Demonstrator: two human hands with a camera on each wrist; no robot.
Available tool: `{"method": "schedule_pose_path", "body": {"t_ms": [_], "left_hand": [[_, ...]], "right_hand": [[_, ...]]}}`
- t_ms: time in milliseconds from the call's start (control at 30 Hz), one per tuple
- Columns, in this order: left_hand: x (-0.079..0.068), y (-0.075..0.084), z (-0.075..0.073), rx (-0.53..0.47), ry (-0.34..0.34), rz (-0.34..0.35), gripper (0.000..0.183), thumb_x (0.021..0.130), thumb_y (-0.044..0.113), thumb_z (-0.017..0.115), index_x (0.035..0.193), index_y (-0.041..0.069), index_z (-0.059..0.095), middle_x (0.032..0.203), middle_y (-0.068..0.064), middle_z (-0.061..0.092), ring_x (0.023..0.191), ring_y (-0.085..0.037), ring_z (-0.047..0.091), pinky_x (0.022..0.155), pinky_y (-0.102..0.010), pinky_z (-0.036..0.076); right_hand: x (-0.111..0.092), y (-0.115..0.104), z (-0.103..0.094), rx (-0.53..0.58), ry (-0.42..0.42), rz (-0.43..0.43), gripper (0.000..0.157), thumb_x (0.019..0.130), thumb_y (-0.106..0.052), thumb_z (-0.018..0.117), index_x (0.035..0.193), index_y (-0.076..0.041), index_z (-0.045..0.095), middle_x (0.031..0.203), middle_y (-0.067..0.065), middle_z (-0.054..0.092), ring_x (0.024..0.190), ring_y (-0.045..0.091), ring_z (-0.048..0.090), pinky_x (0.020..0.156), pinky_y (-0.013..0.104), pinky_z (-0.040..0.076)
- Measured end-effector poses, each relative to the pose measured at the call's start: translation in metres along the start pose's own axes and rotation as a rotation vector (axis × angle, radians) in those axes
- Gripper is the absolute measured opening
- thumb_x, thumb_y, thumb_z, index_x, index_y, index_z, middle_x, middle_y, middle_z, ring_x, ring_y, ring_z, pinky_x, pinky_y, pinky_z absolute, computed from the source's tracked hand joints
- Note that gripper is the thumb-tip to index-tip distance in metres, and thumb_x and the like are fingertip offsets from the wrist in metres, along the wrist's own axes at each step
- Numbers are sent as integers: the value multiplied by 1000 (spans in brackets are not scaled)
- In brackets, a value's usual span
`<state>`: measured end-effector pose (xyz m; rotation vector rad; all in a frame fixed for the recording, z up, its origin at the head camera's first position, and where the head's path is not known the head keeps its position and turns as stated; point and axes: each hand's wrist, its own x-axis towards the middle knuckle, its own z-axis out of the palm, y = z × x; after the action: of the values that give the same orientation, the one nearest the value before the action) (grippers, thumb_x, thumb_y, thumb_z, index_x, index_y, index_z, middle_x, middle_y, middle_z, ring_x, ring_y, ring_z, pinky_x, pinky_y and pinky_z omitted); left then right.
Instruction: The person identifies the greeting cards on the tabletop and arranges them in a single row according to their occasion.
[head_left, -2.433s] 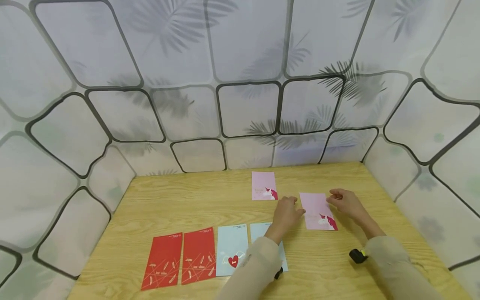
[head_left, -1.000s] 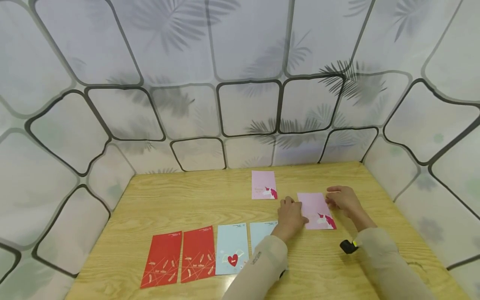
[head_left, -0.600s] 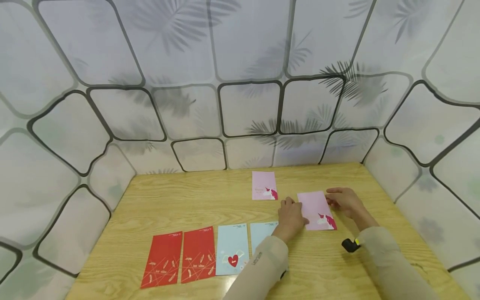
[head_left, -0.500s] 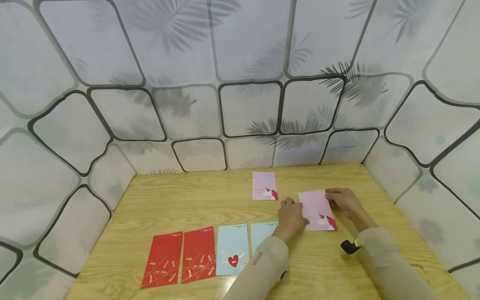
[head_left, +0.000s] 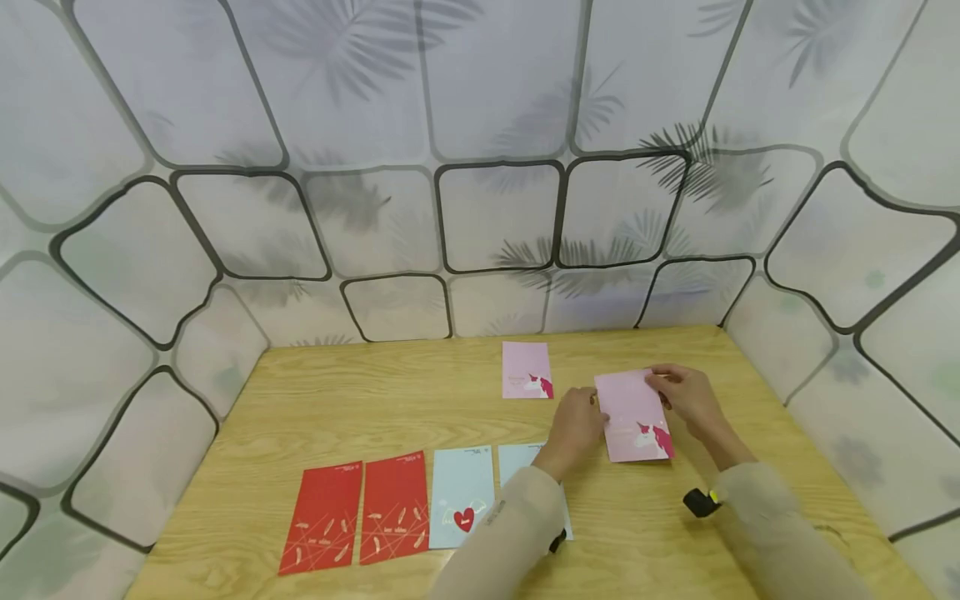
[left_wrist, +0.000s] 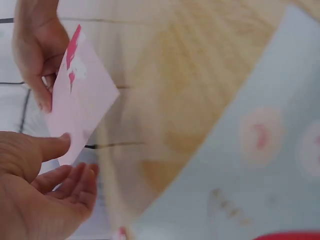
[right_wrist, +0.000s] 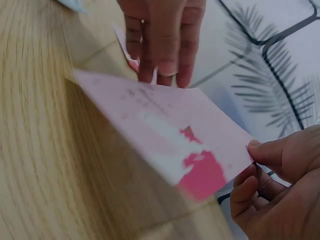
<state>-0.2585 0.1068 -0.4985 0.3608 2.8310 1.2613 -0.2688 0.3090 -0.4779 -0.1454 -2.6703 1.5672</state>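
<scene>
A pink card (head_left: 630, 417) with a white-and-magenta unicorn print is tilted up off the table. My right hand (head_left: 688, 404) pinches its upper right corner between thumb and fingers, as the right wrist view also shows on the card (right_wrist: 165, 130). On the other side is my left hand (head_left: 576, 429). In the left wrist view its thumb (left_wrist: 52, 146) touches the card's edge, while the fingers (left_wrist: 75, 187) stay apart from the thumb and loosely extended. A matching pink card (head_left: 525, 367) lies flat further back.
Along the front left lie two red cards (head_left: 322, 508) (head_left: 393, 500) with feather prints. Beside them are a light-blue heart card (head_left: 461, 479) and another light-blue card (head_left: 517, 458), partly hidden by the left arm. Patterned fabric (head_left: 498, 217) encloses the wooden table (head_left: 360, 392).
The pink card lay flat between both hands; now its far edge is raised. My right hand has taken hold of its corner, and my left hand has shifted slightly up.
</scene>
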Motion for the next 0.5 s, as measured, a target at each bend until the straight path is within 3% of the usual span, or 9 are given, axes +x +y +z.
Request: {"method": "schedule_pose_path", "body": {"t_ms": [233,500], "left_hand": [[1,19,-28,-289,119,120,35,96,2,72,130,-3,65,94,-3,68,81,-6,60,71,-17,52],[-6,41,-52,-358,152,192,26,97,5,72,123,1,70,87,4,65,73,0,54,66,-15,49]], "right_hand": [[-16,-20,-15,142,3,-26,48,105,-20,63,135,17,54,86,-5,66,71,5,57,63,21,53],[-35,-45,-29,210,27,-85,45,104,-20,65,127,17,57,84,-13,65,72,5,57,65,18,53]]}}
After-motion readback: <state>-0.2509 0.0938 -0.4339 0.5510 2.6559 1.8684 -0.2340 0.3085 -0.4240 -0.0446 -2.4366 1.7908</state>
